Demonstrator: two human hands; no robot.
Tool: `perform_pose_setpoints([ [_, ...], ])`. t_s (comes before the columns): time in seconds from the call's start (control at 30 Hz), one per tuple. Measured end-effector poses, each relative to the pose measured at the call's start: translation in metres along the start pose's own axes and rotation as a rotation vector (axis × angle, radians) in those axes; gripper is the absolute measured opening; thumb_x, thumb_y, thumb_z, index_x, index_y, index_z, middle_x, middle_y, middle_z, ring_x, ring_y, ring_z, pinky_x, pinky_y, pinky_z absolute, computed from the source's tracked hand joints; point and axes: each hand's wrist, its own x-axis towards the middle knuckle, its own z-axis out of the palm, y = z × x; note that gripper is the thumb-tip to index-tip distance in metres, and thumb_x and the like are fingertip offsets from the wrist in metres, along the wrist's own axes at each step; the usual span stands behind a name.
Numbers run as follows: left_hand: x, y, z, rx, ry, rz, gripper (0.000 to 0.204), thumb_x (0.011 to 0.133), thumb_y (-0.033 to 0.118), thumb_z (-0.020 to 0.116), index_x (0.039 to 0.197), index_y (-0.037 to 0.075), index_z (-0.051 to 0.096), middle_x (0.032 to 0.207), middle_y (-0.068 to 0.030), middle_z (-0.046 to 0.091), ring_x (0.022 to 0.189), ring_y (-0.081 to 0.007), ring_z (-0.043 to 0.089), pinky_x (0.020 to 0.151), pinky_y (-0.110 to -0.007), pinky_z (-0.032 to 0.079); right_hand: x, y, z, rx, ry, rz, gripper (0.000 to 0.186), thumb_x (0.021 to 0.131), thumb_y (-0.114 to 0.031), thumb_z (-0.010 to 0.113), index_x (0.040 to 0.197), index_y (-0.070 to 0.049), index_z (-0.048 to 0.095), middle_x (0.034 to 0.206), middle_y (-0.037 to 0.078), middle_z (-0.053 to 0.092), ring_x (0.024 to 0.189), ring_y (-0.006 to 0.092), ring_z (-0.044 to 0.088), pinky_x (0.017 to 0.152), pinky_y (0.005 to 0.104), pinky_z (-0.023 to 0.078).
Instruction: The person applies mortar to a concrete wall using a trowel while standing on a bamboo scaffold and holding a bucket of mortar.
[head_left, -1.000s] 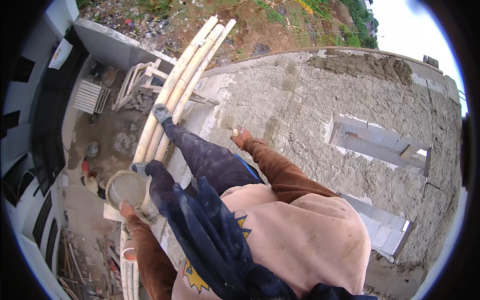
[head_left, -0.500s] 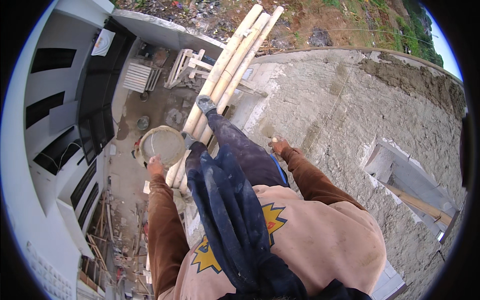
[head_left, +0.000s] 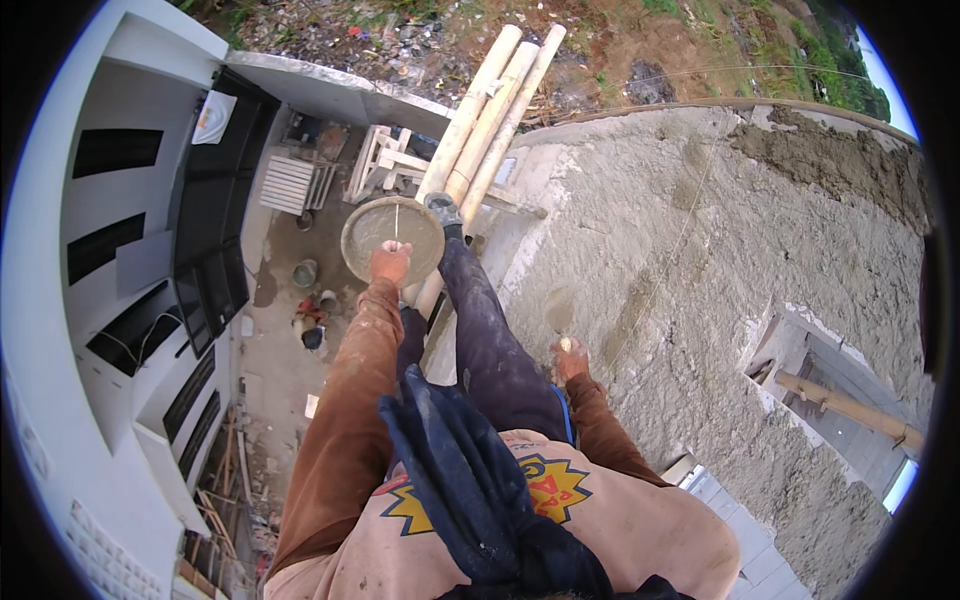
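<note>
My left hand (head_left: 391, 262) is closed on the thin handle of a round bucket (head_left: 422, 232) filled with wet grey mortar. The bucket hangs beside my forward boot (head_left: 443, 209), over the bamboo poles I stand on. Out to the right, my right hand (head_left: 573, 362) is wrapped round the pale handle of a trowel (head_left: 561, 312). Its grey blade points away from me, close to the rough mortar-coated wall (head_left: 650, 240); whether it touches cannot be told. My other foot is mostly hidden behind my left arm.
Three bamboo poles (head_left: 490, 110) run ahead under my feet, high above the ground. Far below stand a person (head_left: 309, 325), a bucket (head_left: 305, 272) and a slatted wooden piece (head_left: 290, 184). A window opening (head_left: 840, 390) with a bamboo pole through it is at right.
My left hand has carried the bucket to the right and farther ahead. My right hand has come nearer, and the trowel's blade now shows. The person below has come into fuller view.
</note>
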Motion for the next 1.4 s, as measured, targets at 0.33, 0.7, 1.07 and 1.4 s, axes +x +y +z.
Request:
perform_pose_setpoints([
  [0.33,0.088,0.066,0.150,0.151,-0.223,0.107,0.023,0.080,0.024,0.073,0.085,0.002,0.067,0.078,-0.0156,0.070,0.078,-0.0301,0.068,0.073,-0.042,0.051,0.053,-0.017,0.001,-0.186,-0.031,-0.194,0.028,0.089,-0.022,0.074,0.098,-0.002,0.057,0.072,0.005,0.058,0.051,0.0168,0.056,0.045,0.0335,0.048],
  [0.7,0.195,0.120,0.253,0.182,-0.202,0.199,0.021,0.088,0.020,0.062,0.090,-0.001,0.067,0.081,-0.0255,0.067,0.079,-0.0360,0.068,0.074,-0.042,0.052,0.062,-0.069,-0.017,-0.257,0.035,-0.321,0.018,0.095,-0.016,0.068,0.099,-0.006,0.053,0.065,0.001,0.054,0.048,0.0127,0.054,0.039,0.0291,0.044],
  [1.07,0.260,0.157,0.247,0.003,-0.325,0.176,0.016,0.088,0.009,0.064,0.101,0.002,0.071,0.092,-0.0165,0.073,0.089,-0.0256,0.070,0.082,-0.036,0.053,0.108,-0.102,0.015,-0.361,-0.008,-0.296,0.031,0.097,-0.030,0.064,0.110,-0.003,0.055,0.072,0.010,0.060,0.058,0.0239,0.061,0.054,0.0391,0.051],
  [1.4,0.334,0.027,0.167,0.341,-0.006,0.081,0.040,0.096,0.025,0.062,0.127,0.001,0.066,0.121,-0.0240,0.069,0.116,-0.0313,0.066,0.099,-0.038,0.048,0.298,-0.269,0.094,-1.105,0.099,-0.758,0.046,0.095,-0.038,0.056,0.136,-0.017,0.054,0.111,0.019,0.069,0.098,0.0405,0.068,0.084,0.0513,0.054],
])
